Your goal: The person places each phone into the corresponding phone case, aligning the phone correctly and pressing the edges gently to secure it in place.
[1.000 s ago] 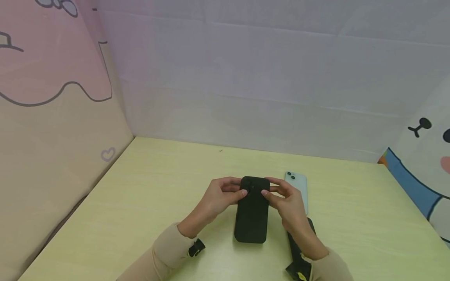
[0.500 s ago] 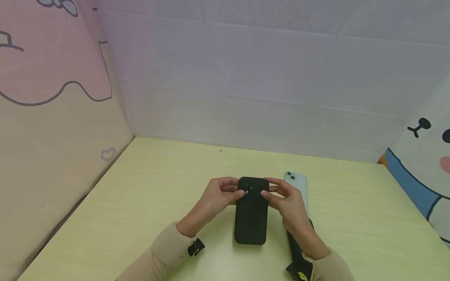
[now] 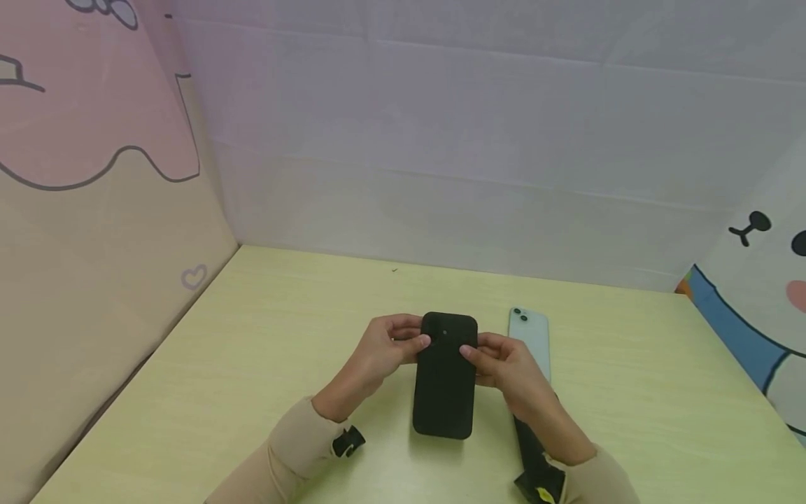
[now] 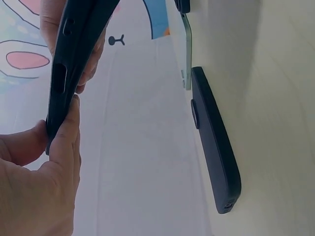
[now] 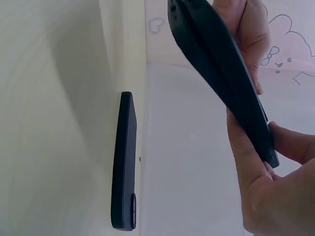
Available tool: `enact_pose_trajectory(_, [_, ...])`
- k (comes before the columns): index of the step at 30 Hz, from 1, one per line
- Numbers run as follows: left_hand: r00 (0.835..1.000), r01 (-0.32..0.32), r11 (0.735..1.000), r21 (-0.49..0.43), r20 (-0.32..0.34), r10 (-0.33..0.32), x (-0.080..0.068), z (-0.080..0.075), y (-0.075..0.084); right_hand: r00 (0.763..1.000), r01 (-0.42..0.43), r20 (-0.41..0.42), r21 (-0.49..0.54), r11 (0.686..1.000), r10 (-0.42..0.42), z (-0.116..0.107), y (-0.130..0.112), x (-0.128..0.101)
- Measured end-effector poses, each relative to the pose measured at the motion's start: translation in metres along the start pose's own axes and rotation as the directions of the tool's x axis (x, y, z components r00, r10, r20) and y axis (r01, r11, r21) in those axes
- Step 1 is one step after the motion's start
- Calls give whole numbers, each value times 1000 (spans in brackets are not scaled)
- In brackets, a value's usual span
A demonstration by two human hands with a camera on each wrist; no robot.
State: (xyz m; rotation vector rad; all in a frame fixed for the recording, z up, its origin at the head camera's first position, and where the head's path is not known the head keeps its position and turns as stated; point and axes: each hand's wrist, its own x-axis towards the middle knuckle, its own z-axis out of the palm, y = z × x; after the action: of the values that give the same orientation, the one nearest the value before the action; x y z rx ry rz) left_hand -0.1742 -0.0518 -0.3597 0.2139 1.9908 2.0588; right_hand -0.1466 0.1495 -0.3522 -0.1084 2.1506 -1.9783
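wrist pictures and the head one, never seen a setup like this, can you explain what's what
There's no machine here, just a person's bare left hand and right hand. The wide picture is taken from the head, looking down; the sideways ones, from each wrist. Both hands hold a black phone-shaped thing above the table. On the table lie a pale phone, a dark flat object partly hidden by the right forearm, and, in the wrist views, a black phone-like object.

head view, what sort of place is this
Likely a small indoor tabletop booth, perhaps set up for filming: a pale yellow table, a creased whitish backdrop behind it, and cartoon prints on both sides.
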Motion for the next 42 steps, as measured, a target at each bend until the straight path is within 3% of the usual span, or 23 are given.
enact_pose_trajectory(2, [1000,3,1000,-13,4,-3,0,0,0,1000,10,6,-8,1000,-10,0,1,-1])
enact_pose_trajectory(9, [998,2,999,-37,55,0,0,-1,-3,996,20,-88,2,1000,-19,2,3,-2])
enact_pose_trajectory(14, [994,-1,999,37,113,-3,-1,-2,-6,989,6,-149,34,999,-1,4,2,-2])
enact_pose_trajectory(19, [976,25,992,123,214,-51,-2,-1,-8,972,-4,-233,81,997,23,3,-1,-1])
enact_pose_trajectory(24, [981,30,987,155,187,-59,-1,-1,-8,966,-11,-254,149,989,49,2,-3,0])
enact_pose_trajectory(30, [990,46,989,139,125,-64,-1,-2,-6,985,-5,-166,188,982,37,3,-2,0])
enact_pose_trajectory(35, [992,35,995,96,114,-46,-1,-3,-5,997,-25,-64,113,993,33,3,0,0])
enact_pose_trajectory(38, [995,24,996,89,92,-32,0,-3,-4,998,-38,56,39,998,36,2,2,-1])
enact_pose_trajectory(42, [999,12,997,76,40,-15,0,-5,-2,971,-65,229,-13,998,66,4,5,-2])
